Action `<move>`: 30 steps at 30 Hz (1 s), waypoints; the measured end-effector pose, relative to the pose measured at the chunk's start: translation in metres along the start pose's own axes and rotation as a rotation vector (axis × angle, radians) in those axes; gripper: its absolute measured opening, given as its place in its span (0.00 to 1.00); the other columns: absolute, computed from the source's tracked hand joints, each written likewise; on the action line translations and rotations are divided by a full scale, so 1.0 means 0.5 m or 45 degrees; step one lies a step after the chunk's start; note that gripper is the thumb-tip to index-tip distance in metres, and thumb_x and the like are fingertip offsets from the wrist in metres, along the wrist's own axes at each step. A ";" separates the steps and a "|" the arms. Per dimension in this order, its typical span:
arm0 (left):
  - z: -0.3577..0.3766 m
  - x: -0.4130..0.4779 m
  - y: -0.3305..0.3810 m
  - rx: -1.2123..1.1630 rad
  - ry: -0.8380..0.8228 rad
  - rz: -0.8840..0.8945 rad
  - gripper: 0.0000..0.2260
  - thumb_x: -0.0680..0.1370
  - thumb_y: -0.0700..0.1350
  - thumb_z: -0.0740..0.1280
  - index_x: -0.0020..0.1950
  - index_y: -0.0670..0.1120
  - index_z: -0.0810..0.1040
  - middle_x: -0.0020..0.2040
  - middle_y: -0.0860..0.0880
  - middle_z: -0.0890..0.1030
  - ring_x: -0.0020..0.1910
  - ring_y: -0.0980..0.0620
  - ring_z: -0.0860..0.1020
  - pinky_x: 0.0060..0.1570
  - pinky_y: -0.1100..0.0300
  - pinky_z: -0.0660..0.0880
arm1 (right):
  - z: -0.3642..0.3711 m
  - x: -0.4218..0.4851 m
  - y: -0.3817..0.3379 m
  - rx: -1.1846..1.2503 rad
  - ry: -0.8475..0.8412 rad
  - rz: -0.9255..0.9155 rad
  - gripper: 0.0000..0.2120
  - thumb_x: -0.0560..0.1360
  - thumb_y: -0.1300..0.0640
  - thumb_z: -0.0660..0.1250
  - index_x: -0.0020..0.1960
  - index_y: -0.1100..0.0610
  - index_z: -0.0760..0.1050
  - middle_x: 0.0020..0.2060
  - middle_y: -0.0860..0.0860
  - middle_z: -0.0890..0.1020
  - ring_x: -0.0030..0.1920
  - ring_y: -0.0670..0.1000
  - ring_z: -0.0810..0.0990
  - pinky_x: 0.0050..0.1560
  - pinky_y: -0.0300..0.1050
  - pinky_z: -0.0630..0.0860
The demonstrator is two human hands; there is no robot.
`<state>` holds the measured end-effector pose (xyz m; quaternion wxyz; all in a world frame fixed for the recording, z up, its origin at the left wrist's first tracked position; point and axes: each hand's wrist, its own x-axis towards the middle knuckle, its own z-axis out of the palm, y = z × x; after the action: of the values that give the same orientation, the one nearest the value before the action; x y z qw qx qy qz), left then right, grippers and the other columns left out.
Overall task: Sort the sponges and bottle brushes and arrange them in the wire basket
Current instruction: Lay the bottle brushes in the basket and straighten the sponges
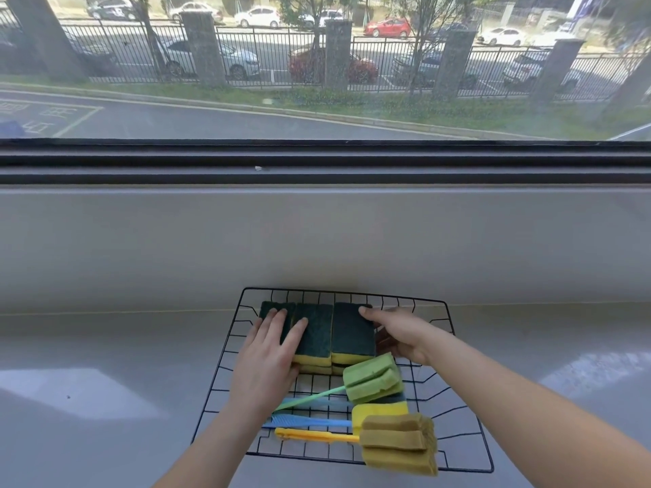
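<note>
A black wire basket (225,350) sits on the grey counter. In its far half lie green-topped yellow sponges (317,332) side by side, some stacked. My left hand (271,353) rests flat on the left sponges, fingers spread. My right hand (398,332) grips the right edge of the rightmost sponge (352,331), thumb on top. In the near half lie three bottle brushes: a green-headed one (373,378), a blue-handled one (306,422) with a yellow head, and an orange-handled one (398,443) with a brown-yellow head hanging over the basket's near right rim.
The grey counter (105,382) stretches left and right of the basket. Behind it a low grey wall (317,241) rises to a dark window frame (317,163), with a street and parked cars outside.
</note>
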<state>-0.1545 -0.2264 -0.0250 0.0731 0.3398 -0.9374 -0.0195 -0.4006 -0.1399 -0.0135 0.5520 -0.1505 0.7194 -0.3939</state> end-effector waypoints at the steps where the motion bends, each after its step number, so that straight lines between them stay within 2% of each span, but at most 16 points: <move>1: -0.001 0.000 0.001 -0.001 -0.003 -0.001 0.38 0.63 0.46 0.80 0.71 0.48 0.72 0.67 0.39 0.76 0.68 0.39 0.73 0.68 0.43 0.70 | -0.001 0.000 0.004 0.032 -0.002 -0.004 0.22 0.75 0.44 0.73 0.59 0.60 0.75 0.48 0.61 0.85 0.40 0.57 0.87 0.36 0.46 0.82; 6: -0.004 0.011 0.004 -0.002 0.003 0.031 0.38 0.62 0.43 0.81 0.70 0.48 0.73 0.66 0.40 0.77 0.67 0.39 0.74 0.66 0.44 0.72 | -0.012 0.006 0.011 0.046 0.018 -0.023 0.24 0.74 0.43 0.74 0.58 0.61 0.76 0.50 0.63 0.85 0.44 0.59 0.84 0.45 0.51 0.80; 9: -0.003 0.016 -0.001 0.012 0.004 0.055 0.38 0.63 0.44 0.80 0.71 0.49 0.72 0.67 0.41 0.76 0.68 0.40 0.73 0.67 0.44 0.71 | -0.009 0.008 0.012 0.029 0.009 -0.039 0.25 0.74 0.42 0.73 0.59 0.60 0.76 0.49 0.59 0.84 0.44 0.57 0.85 0.39 0.47 0.80; 12: 0.003 0.016 -0.006 0.015 -0.005 0.035 0.38 0.65 0.45 0.79 0.72 0.50 0.69 0.69 0.41 0.74 0.70 0.40 0.71 0.70 0.44 0.67 | -0.008 0.012 0.012 0.031 0.015 -0.049 0.26 0.73 0.41 0.73 0.61 0.60 0.75 0.52 0.60 0.84 0.47 0.59 0.85 0.41 0.49 0.81; 15: 0.006 0.010 -0.005 0.016 0.010 0.025 0.38 0.67 0.48 0.78 0.74 0.52 0.67 0.71 0.41 0.72 0.72 0.41 0.68 0.72 0.45 0.63 | -0.016 0.009 0.015 0.035 -0.001 -0.060 0.25 0.72 0.41 0.74 0.58 0.58 0.76 0.49 0.59 0.85 0.41 0.56 0.88 0.40 0.47 0.82; 17: 0.006 0.006 -0.008 -0.009 0.029 0.010 0.38 0.67 0.52 0.77 0.74 0.53 0.66 0.71 0.42 0.71 0.73 0.40 0.67 0.72 0.45 0.62 | -0.024 0.008 0.021 0.012 -0.018 -0.069 0.26 0.71 0.41 0.75 0.59 0.58 0.76 0.50 0.59 0.85 0.43 0.56 0.88 0.43 0.49 0.82; 20: 0.003 -0.001 -0.017 -0.042 0.026 -0.017 0.37 0.68 0.54 0.77 0.74 0.54 0.66 0.71 0.43 0.71 0.72 0.41 0.67 0.70 0.45 0.65 | -0.029 0.009 0.027 0.005 -0.032 -0.072 0.28 0.70 0.42 0.76 0.60 0.60 0.77 0.50 0.61 0.86 0.46 0.58 0.87 0.43 0.48 0.82; 23: 0.002 0.001 -0.019 -0.043 -0.009 -0.034 0.37 0.68 0.51 0.77 0.74 0.53 0.67 0.71 0.43 0.72 0.72 0.41 0.68 0.69 0.45 0.67 | -0.028 0.010 0.030 0.005 -0.045 -0.082 0.28 0.68 0.42 0.78 0.60 0.59 0.78 0.48 0.59 0.87 0.46 0.58 0.87 0.43 0.48 0.82; 26: 0.000 0.016 -0.018 -0.023 -0.032 -0.013 0.38 0.65 0.49 0.79 0.72 0.52 0.69 0.69 0.42 0.74 0.70 0.40 0.70 0.67 0.46 0.71 | -0.024 0.011 0.027 -0.013 -0.069 -0.095 0.23 0.68 0.45 0.79 0.56 0.58 0.79 0.42 0.54 0.88 0.40 0.53 0.88 0.37 0.43 0.82; 30: 0.009 0.024 -0.026 0.004 0.002 0.088 0.37 0.63 0.49 0.80 0.70 0.50 0.71 0.66 0.43 0.76 0.68 0.41 0.72 0.65 0.47 0.73 | -0.023 0.013 0.027 -0.040 -0.060 -0.126 0.26 0.67 0.48 0.81 0.59 0.58 0.77 0.50 0.57 0.86 0.42 0.54 0.87 0.38 0.44 0.82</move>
<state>-0.1561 -0.2442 -0.0290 0.0739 0.3073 -0.9486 -0.0151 -0.4101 -0.1307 -0.0269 0.5463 -0.2039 0.7039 -0.4056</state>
